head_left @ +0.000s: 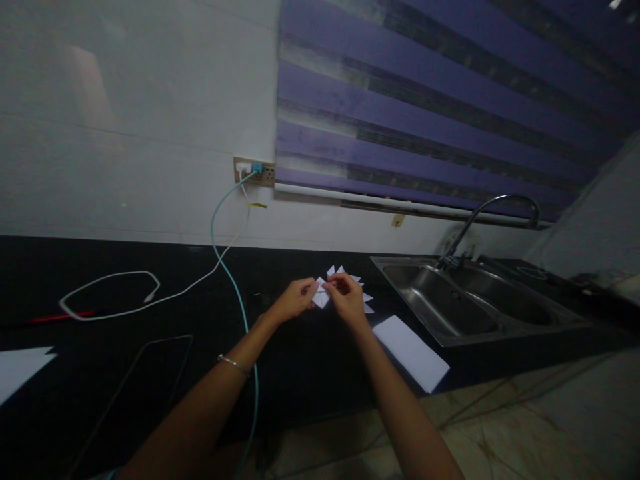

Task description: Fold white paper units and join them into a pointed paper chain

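Both of my hands meet over a black countertop (300, 360) and pinch a small folded white paper piece (321, 298). My left hand (295, 299) grips its left side with curled fingers. My right hand (345, 298) holds its right side, fingers closed. Several more small white folded triangles (350, 277) lie on the counter just behind and right of my right hand. A silver bangle (233, 363) sits on my left wrist.
A white sheet of paper (411, 351) lies at the counter's front edge, right of my arms. A steel sink (465, 303) with a curved tap (493, 217) is to the right. A teal cable (235, 280) and a white cable (115, 293) run from a wall socket (254, 171). A dark phone (150, 373) lies left.
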`<state>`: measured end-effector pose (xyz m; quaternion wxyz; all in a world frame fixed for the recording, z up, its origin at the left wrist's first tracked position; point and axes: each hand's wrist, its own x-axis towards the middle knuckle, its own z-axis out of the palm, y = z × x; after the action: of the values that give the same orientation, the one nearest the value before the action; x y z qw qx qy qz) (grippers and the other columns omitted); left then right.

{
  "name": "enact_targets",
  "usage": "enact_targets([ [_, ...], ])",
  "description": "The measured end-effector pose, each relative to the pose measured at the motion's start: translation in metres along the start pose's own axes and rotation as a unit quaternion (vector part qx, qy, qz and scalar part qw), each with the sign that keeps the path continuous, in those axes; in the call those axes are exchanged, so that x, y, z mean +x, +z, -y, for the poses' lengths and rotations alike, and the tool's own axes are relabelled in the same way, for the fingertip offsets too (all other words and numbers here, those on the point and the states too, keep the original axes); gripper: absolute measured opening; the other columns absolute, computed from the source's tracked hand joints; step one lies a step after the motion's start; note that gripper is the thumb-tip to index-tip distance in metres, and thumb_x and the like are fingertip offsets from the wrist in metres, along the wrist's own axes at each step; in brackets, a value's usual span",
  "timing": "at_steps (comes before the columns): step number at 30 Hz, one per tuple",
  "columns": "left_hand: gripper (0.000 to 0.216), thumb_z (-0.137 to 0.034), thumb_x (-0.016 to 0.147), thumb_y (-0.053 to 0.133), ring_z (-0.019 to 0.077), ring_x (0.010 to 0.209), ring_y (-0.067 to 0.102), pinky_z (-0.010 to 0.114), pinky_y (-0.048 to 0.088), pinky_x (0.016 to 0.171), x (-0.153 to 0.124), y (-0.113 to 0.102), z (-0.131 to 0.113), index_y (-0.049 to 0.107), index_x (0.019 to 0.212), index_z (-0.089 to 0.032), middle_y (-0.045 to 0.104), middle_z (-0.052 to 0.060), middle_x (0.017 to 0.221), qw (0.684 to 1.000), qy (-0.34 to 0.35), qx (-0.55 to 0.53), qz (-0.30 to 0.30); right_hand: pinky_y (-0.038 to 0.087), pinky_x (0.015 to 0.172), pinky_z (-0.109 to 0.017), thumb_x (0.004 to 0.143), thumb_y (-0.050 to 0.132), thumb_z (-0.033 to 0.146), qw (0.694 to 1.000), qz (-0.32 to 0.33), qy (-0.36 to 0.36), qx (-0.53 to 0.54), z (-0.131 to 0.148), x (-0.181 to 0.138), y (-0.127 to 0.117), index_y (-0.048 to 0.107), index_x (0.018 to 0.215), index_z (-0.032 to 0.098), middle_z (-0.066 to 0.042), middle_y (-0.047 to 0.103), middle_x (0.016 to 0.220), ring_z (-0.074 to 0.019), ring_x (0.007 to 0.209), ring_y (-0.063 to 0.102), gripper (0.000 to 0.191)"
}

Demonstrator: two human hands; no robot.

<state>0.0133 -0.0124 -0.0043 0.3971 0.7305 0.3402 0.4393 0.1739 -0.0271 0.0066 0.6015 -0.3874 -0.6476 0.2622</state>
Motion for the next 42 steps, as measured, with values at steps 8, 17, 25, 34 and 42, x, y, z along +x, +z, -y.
enact_targets([
  [8, 0.039, -0.048, 0.087, 0.045, 0.0103, 0.052, 0.053, 0.02, 0.041, 0.048, 0.002, -0.001, 0.002, 0.06, 0.081, -0.013, 0.057, 0.001, 0.065, 1.0, 0.006, 0.017, -0.021, 0.047, 0.057, -0.025, 0.072, 0.068, 0.036, 0.996, 0.044, 0.058, 0.057, -0.008, 0.002, 0.003, 0.062, 0.093, 0.019, -0.001, 0.063, 0.073, -0.015, 0.065, 0.06, 0.028],
  [17, 0.038, -0.047, 0.087, 0.045, 0.0103, 0.05, 0.053, 0.02, 0.039, 0.046, 0.0, -0.002, 0.001, 0.059, 0.076, -0.014, 0.055, -0.001, 0.06, 0.999, 0.011, 0.037, -0.004, 0.044, 0.052, -0.024, 0.07, 0.07, 0.044, 0.986, 0.127, 0.093, 0.047, -0.009, 0.002, -0.003, 0.069, 0.073, 0.016, -0.001, 0.065, 0.066, -0.0148, 0.057, 0.058, 0.028],
  [25, 0.039, -0.048, 0.088, 0.045, 0.0099, 0.051, 0.053, 0.02, 0.04, 0.048, -0.003, -0.003, -0.003, 0.059, 0.08, -0.013, 0.055, 0.0, 0.062, 0.999, 0.006, -0.007, 0.047, 0.04, 0.05, -0.023, 0.07, 0.07, 0.041, 0.985, 0.137, 0.092, 0.058, -0.01, 0.002, -0.006, 0.065, 0.067, 0.016, -0.001, 0.062, 0.063, -0.0137, 0.054, 0.055, 0.026],
  [34, 0.038, -0.05, 0.087, 0.045, 0.0082, 0.049, 0.05, 0.018, 0.039, 0.046, -0.001, -0.003, -0.003, 0.056, 0.086, -0.013, 0.054, -0.001, 0.063, 0.997, 0.023, -0.042, 0.059, 0.034, 0.047, -0.021, 0.08, 0.06, 0.045, 0.987, 0.137, 0.078, 0.027, -0.007, 0.003, -0.008, 0.069, 0.076, 0.015, 0.001, 0.058, 0.058, -0.011, 0.051, 0.049, 0.031],
  [42, 0.042, -0.052, 0.087, 0.045, 0.0062, 0.042, 0.046, 0.016, 0.035, 0.04, 0.0, -0.002, -0.002, 0.057, 0.084, -0.011, 0.054, -0.001, 0.06, 0.998, 0.015, -0.03, 0.046, 0.038, 0.048, -0.022, 0.082, 0.056, 0.047, 0.986, 0.145, 0.084, -0.009, -0.007, 0.003, -0.007, 0.069, 0.078, 0.014, -0.001, 0.06, 0.057, -0.0128, 0.051, 0.054, 0.035],
])
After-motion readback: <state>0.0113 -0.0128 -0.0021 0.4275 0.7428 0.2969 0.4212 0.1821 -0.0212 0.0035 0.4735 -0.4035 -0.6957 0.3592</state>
